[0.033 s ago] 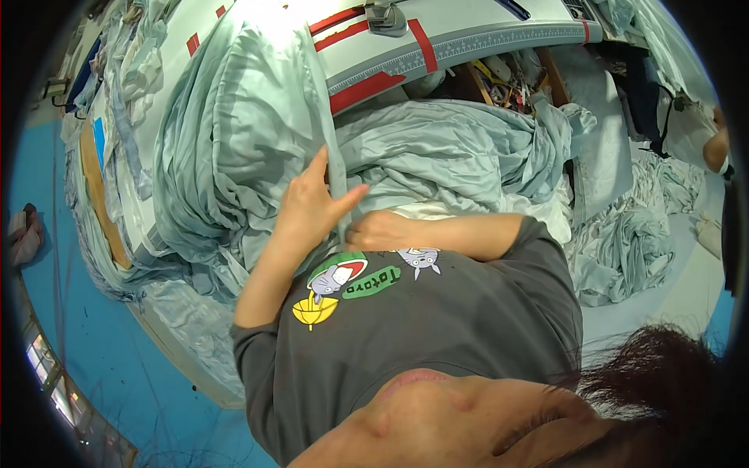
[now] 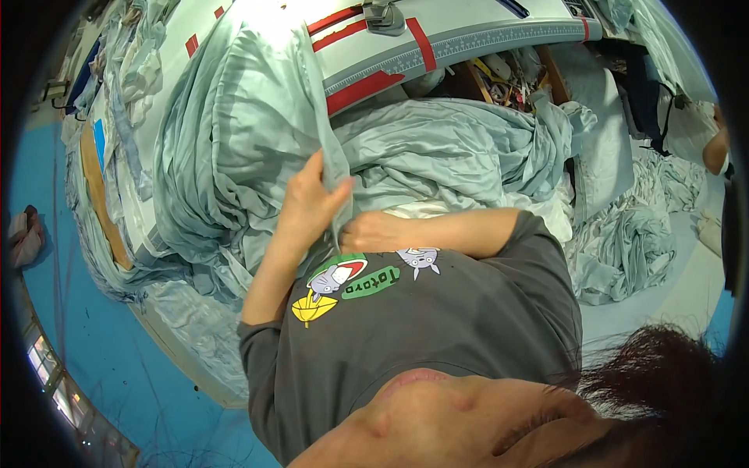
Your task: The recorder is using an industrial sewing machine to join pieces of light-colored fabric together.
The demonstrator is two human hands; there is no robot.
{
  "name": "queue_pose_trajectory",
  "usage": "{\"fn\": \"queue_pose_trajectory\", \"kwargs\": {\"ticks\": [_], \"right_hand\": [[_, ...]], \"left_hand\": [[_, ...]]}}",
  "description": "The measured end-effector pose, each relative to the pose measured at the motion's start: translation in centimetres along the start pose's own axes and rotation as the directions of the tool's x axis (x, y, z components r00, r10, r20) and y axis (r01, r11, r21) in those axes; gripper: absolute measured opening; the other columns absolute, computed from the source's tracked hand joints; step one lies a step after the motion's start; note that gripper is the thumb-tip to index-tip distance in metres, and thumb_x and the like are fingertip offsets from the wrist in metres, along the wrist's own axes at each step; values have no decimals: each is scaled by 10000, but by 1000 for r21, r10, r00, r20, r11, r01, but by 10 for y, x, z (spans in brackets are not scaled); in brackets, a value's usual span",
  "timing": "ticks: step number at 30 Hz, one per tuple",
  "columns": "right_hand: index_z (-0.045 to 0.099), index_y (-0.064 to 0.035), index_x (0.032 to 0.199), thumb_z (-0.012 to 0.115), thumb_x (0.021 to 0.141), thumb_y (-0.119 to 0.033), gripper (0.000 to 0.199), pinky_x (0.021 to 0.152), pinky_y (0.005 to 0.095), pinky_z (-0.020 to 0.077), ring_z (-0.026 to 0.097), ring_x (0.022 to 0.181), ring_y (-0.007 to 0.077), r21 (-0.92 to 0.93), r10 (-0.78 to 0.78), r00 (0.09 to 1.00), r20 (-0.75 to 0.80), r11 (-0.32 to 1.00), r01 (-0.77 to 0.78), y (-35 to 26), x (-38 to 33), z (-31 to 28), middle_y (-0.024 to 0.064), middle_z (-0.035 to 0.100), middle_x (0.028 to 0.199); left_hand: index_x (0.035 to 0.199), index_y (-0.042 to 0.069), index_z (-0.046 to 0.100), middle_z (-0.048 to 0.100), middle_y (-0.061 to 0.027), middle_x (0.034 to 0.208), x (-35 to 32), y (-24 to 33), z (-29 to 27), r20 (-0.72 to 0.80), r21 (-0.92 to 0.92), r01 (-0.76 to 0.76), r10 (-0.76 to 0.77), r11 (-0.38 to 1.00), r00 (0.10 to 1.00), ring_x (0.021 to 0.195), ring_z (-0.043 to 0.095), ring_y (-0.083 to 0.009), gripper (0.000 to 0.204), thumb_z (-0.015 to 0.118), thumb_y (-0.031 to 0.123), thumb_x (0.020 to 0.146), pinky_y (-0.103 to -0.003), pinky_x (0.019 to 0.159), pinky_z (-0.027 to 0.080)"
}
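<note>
A large pale green cloth (image 2: 265, 117) hangs in folds over the front of the white table, its long hemmed edge strip (image 2: 331, 148) running down towards my body. My left hand (image 2: 307, 201) rests beside this strip, forefinger stretched up and thumb apart across it; the thumb is slightly blurred. In front of my stomach, my right hand (image 2: 373, 232) is closed at the strip's lower end, fingers curled round the cloth. Its fingertips are partly hidden.
A ruler (image 2: 499, 39) with red tape edges the table (image 2: 460, 15), where a metal clamp-like part (image 2: 384, 19) stands. Below is an open drawer (image 2: 511, 82) of small items. More cloth is bundled right (image 2: 624, 249) and left (image 2: 140, 70). Another person's arm (image 2: 715, 148) shows at far right.
My left thumb has drawn in to the left across the strip, and the left hand has shifted slightly. My right hand has moved a little left and stays closed on the cloth.
</note>
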State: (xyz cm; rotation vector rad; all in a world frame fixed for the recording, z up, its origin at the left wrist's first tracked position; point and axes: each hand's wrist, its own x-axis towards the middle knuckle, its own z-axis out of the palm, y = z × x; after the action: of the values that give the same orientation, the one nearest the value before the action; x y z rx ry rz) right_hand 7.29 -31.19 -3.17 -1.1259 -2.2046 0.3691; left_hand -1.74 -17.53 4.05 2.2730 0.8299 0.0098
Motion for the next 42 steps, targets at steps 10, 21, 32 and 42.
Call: {"fn": "queue_pose_trajectory", "kwargs": {"ticks": [10,21,32,42], "right_hand": [[628,-59,964,647,836,-118,142,592,336,489,617,677,231,334,396,850,-347,899,-282,45,25,-52,88,618,798],[616,-29,1081,606,863,-49,219,678,324,501,630,775,248,580,490,854,-174,752,-313,46,56,-40,98,639,916],[646,-31,944,596,886,-89,96,598,285,459,582,665,184,486,563,800,-205,768,-416,62,38,-63,70,628,801],[635,-38,1005,603,887,-96,135,591,279,477,604,683,181,505,517,841,-156,774,-382,63,50,-54,73,642,859]], "left_hand": [[1234,-62,507,594,-104,1209,-45,-97,-6,300,-930,316,-111,186,948,1086,574,-150,470,403,-47,776,-280,954,419],[1138,-8,553,591,12,808,-34,-71,4,-77,-612,147,-245,777,967,677,518,-34,307,647,91,864,-198,586,418],[1144,-45,579,643,-127,1115,-85,-140,-30,-176,-964,-62,-450,257,876,978,628,-174,322,455,217,1002,-291,857,494],[1109,-60,587,665,-130,1043,-91,-137,-55,-186,-949,-39,-460,312,868,896,653,-171,353,483,257,992,-293,793,525]]}}
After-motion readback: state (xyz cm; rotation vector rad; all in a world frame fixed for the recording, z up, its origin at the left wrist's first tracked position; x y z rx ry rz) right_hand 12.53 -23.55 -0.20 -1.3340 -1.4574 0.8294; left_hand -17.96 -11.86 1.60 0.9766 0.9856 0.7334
